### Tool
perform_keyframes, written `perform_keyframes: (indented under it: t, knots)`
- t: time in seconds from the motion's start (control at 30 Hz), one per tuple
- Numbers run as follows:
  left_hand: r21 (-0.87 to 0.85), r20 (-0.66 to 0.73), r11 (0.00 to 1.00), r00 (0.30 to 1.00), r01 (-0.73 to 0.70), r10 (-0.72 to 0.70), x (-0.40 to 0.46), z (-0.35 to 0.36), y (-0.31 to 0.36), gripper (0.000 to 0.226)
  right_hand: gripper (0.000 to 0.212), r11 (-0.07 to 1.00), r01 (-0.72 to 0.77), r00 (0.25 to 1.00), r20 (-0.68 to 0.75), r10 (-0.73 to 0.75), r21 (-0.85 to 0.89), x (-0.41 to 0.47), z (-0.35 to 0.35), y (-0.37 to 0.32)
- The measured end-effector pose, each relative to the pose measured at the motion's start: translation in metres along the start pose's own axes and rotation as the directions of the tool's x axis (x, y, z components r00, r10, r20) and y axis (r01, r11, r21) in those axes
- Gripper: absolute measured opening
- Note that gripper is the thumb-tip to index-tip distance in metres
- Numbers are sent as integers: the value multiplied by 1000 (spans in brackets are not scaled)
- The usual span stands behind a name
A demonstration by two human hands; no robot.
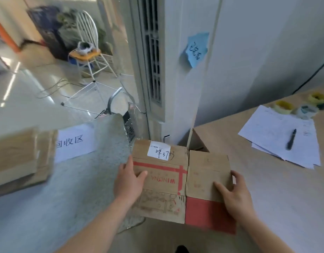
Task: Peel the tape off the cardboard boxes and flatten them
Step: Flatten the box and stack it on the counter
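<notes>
Far left of the left hand (129, 181), a blurred stack of cardboard (16, 157) lies on a grey mat (80, 189), and just beside it, nearer the hand, a white sign (74, 143) with black characters lies on the same mat. Up and left, well apart, a white chair (89, 46) stands on the shiny floor. The left hand grips the left edge of the flattened box (177, 179), thumb on top over the red printing, fingers hidden beneath. The box lies between the two hands, its white label (158, 150) at the far edge, with a pale column (168, 70) close behind it, bearing a blue note (195, 49). The right hand (232, 192) holds the box's right side, fingers spread on top near the red patch. Beyond and right of that hand, on the wooden table (278, 198), lie loose papers (279, 137) with a black pen (291, 139) on them, and past those three tape rolls (283, 106).
</notes>
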State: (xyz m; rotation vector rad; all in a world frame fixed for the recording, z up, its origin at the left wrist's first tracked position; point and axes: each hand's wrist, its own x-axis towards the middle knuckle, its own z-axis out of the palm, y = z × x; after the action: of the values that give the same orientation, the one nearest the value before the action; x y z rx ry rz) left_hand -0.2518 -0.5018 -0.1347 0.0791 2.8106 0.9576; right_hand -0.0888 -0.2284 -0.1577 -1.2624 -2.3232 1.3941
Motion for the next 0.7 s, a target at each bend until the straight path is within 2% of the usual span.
perform_keyframes:
  t: [0.1,0.27,0.4,0.57,0.7]
  knots:
    - [28,-57,991,990,131,-129,-5,-26,-31,73,73,996,80,993,85,-76,-44,7,36,-28]
    - [27,-149,940,931,340,-332,-24,-59,-81,82,77,983,177,942,298,-155,-48,13,92,-61]
    - [-17,-219,904,880,428,-421,-44,-77,-118,79,77,960,275,887,400,-230,-59,8,131,-84]
    - [-65,-267,859,821,507,-505,-55,-101,-159,89,76,919,388,825,472,-311,-73,-4,181,-119]
    - [-74,-315,851,797,521,-515,-36,-132,-194,76,75,891,451,798,471,-375,-54,-17,224,-155]
